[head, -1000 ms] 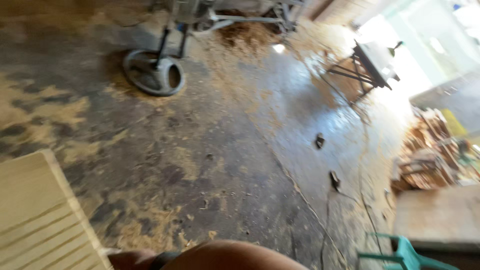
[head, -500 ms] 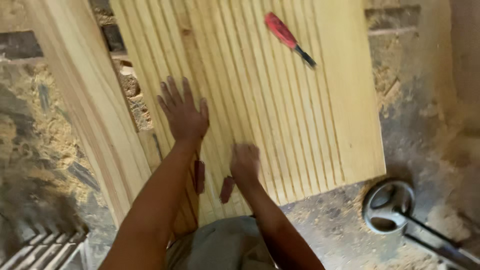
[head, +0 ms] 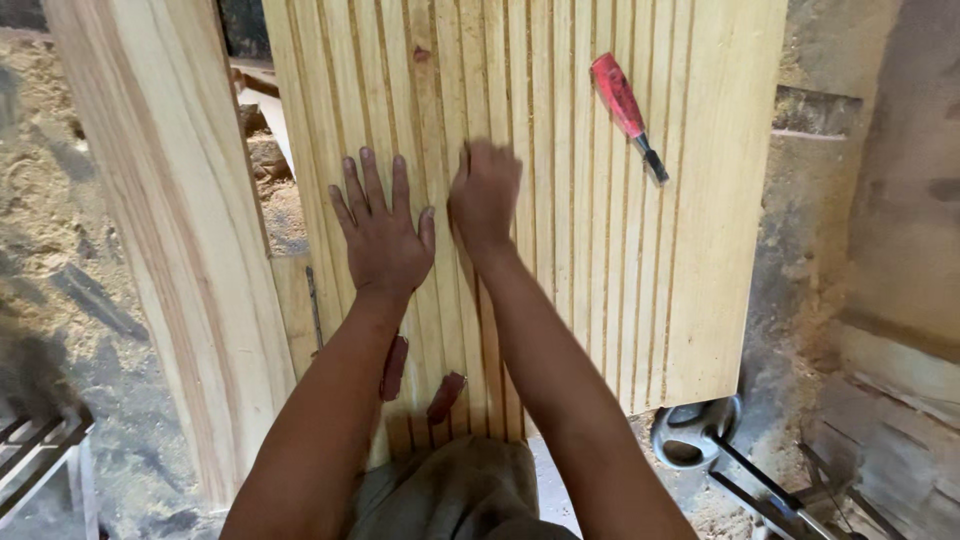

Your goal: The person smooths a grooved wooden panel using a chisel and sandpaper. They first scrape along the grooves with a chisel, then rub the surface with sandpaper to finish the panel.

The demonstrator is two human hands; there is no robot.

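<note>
Grooved panel (head: 560, 250): pale yellow wood, cut with parallel lengthwise grooves and a plain flat margin along its 3 o'clock edge. Fills the middle of the view, running from 12 o'clock down to about 6 o'clock; one small reddish knot near its top.

Left hand (head: 383, 232): fingers spread, palm laid flat on the grooved panel, left of centre. Holds nothing.

Right hand (head: 486, 195): just beside the left hand at its 3 o'clock, on the panel face, motion-blurred. Fingers look curled down onto the wood; whether they pinch anything, cannot tell.

Chisel (head: 627, 113): red handle, dark metal shank. Lies loose on the panel at about 1 o'clock, slanted, handle uppermost, well apart from both hands.

Plank (head: 165, 240): broad, smooth, pale wood with visible grain. Lies at 9 o'clock, alongside the panel, with a gap between the two.

Two reddish-brown pieces (head: 420, 385): small, dark, resting at the panel's lower end between the forearms, near 6 o'clock. Kind not clear.

Metal wheel (head: 695, 435): grey, round, with a dark frame trailing off to the corner. Sits on the floor at 5 o'clock, just off the panel's lower corner.

Floor (head: 60, 250): dark, strewn with sawdust, heaviest at 9 o'clock.
</note>
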